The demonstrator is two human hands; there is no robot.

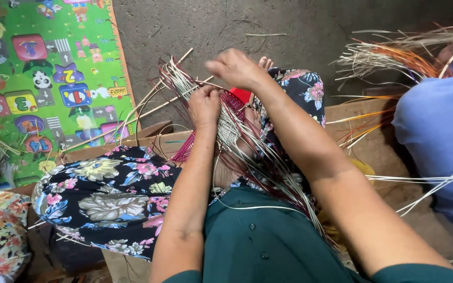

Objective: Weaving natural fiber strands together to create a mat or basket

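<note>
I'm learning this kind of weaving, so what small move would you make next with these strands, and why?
Probably draw the right hand back down to tuck its strand into the woven piece. That hand is raised above the work, while the left hand pinches the bundle of pale strands at the woven edge, seemingly holding the place.

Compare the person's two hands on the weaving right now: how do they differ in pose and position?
The left hand is closed in a fist-like grip around the pale weaving strands, low against the woven piece. The right hand sits higher and farther out, its fingers curled above the strands; whether it pinches one is unclear. The left forearm runs nearly straight up the picture; the right crosses diagonally. Both hands are bare and work the same bundle.
</note>
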